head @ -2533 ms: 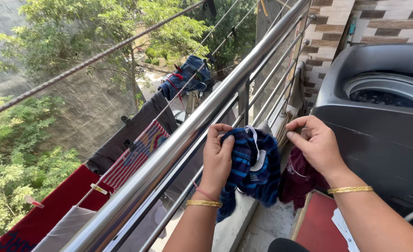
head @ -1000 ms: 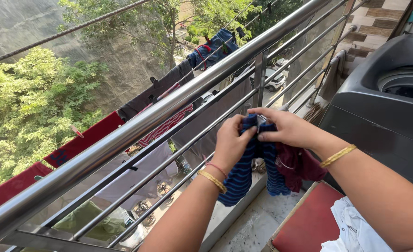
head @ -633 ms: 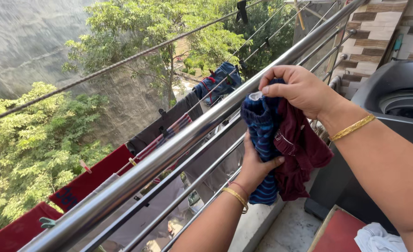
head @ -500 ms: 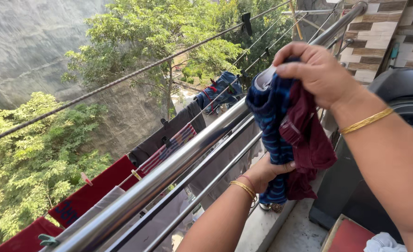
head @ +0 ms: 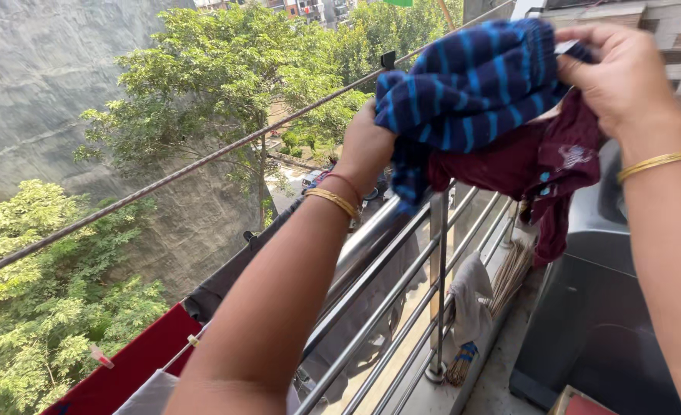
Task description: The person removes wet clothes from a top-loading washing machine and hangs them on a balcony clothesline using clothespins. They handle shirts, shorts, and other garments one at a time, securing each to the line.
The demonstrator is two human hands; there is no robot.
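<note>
Spreading between hands, blue striped garment [head: 471, 84], crumpled.

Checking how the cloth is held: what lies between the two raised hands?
In the head view, a blue striped garment stretches between the left hand and right hand, with a maroon garment hanging just beneath it.

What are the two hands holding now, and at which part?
Both hold the blue striped garment by its upper edge: left hand at one end, right hand at the other, which also grips a maroon garment.
</note>
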